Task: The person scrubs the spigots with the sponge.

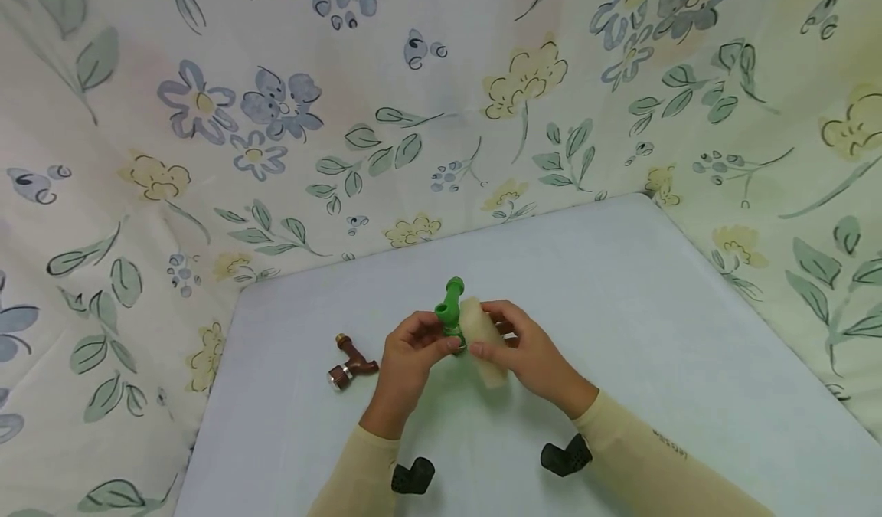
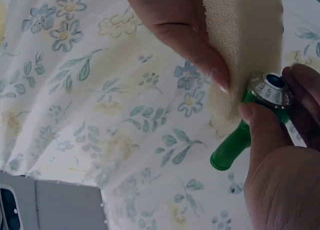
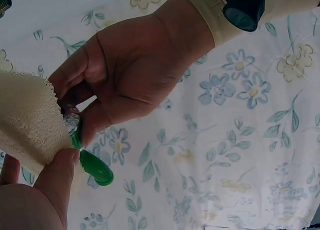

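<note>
Above the white table, my left hand (image 1: 409, 352) pinches a green tap (image 1: 451, 306) by its handle end, thumb in front. In the left wrist view the tap's silver cap with a blue centre (image 2: 272, 87) shows between thumb and fingers. My right hand (image 1: 524, 345) grips a pale cream loofah sponge (image 1: 485, 345) between thumb and fingers. The sponge (image 3: 35, 117) lies right against the tap's side; its rough, porous surface shows in the right wrist view. Part of the tap's body is hidden behind the sponge there.
A brown tap (image 1: 354, 364) with a brass threaded end and a silver-banded knob lies on the table (image 1: 586, 272), left of my left hand. Floral cloth (image 1: 413, 142) hangs behind and at the sides. Black wrist mounts (image 1: 566, 456) sit on both sleeves.
</note>
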Tool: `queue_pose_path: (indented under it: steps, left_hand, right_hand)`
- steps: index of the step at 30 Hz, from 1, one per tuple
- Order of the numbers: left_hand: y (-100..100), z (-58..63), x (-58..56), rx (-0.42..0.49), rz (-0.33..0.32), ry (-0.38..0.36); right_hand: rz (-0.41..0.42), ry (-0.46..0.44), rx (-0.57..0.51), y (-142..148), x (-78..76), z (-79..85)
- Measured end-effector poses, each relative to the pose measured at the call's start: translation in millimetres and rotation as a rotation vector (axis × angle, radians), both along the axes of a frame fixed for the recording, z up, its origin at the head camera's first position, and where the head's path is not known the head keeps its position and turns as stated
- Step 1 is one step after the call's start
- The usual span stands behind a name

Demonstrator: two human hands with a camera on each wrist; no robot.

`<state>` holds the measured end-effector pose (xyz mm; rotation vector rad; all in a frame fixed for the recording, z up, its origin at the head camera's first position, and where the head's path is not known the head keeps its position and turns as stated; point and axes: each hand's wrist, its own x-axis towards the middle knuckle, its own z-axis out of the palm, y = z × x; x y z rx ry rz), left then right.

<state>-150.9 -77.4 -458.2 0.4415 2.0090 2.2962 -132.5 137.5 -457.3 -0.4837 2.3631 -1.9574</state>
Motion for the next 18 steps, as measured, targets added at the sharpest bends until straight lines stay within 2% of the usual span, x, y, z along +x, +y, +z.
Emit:
queue_pose_path:
  steps: [2, 4, 7, 11, 15, 18]
  left_hand:
    - [0.1, 2.0, 0.9, -0.005, -0.026, 0.009]
    - [0.2, 3.1, 1.4, -0.005, -0.047, 0.014]
    - [0.4, 4.1, 2.2, -0.006, -0.068, 0.017]
    - [1.2, 3.4, 1.9, -0.002, -0.071, 0.018]
    - [0.8, 1.3, 1.1, 0.012, -0.059, 0.013]
    - [-0.4, 0.1, 0.9, 0.018, -0.059, 0.004]
  right_hand:
    - [-0.004, -0.03, 0.0, 2.6, -1.6, -0.4]
    - [-0.003, -0.064, -0.006, 3.6, 0.6, 6.3]
    - [0.0, -0.084, -0.005, 5.2, 0.7, 4.8]
    - [0.022, -0.055, -0.013, 6.0, -1.1, -5.2]
    - [0.058, -0.018, -0.045, 3.4, 3.2, -2.5]
    - [0.078, 0.013, -0.066, 1.0, 8.3, 6.2]
